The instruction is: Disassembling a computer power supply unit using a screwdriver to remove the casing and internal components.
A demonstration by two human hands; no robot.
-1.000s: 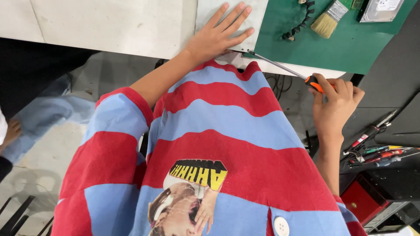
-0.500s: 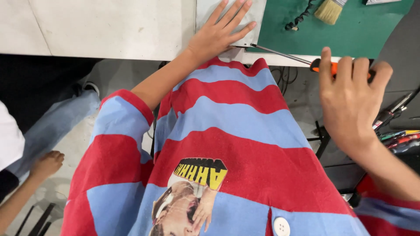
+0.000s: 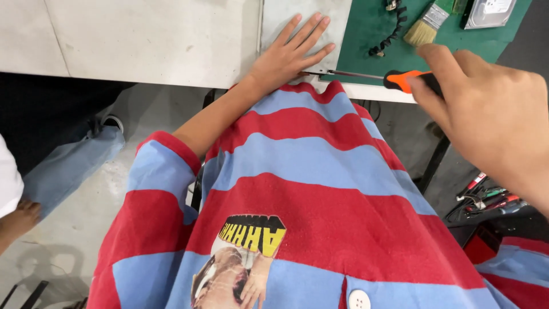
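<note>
1. Since half a second ago, my right hand (image 3: 486,109) has swung closer to my eyes and now fills the right of the view; my left hand (image 3: 289,51) has stayed put.
2. My left hand lies open, fingers spread, palm flat on a grey metal plate (image 3: 280,14) at the bench edge.
3. My right hand is closed round the orange-and-black handle of a screwdriver (image 3: 374,76). Its thin shaft runs left from that hand, and its tip meets the near edge of the plate, just beside my left thumb.
4. To do this well, I judge I should press the plate down firmly with the left palm, keep the shaft level with the edge, and keep my thumb clear of the tip in case it slips.
5. Count: one screwdriver, one plate.
6. Beyond my right hand, on a green mat (image 3: 366,28): one paintbrush (image 3: 426,26), one coiled black cable (image 3: 389,37), one silver hard drive (image 3: 489,12).
7. Below my right hand, a cluster of small hand tools (image 3: 486,197), too tangled to count.
8. Far left of my left hand, another person's hand (image 3: 17,220) shows low at the picture's edge.
</note>
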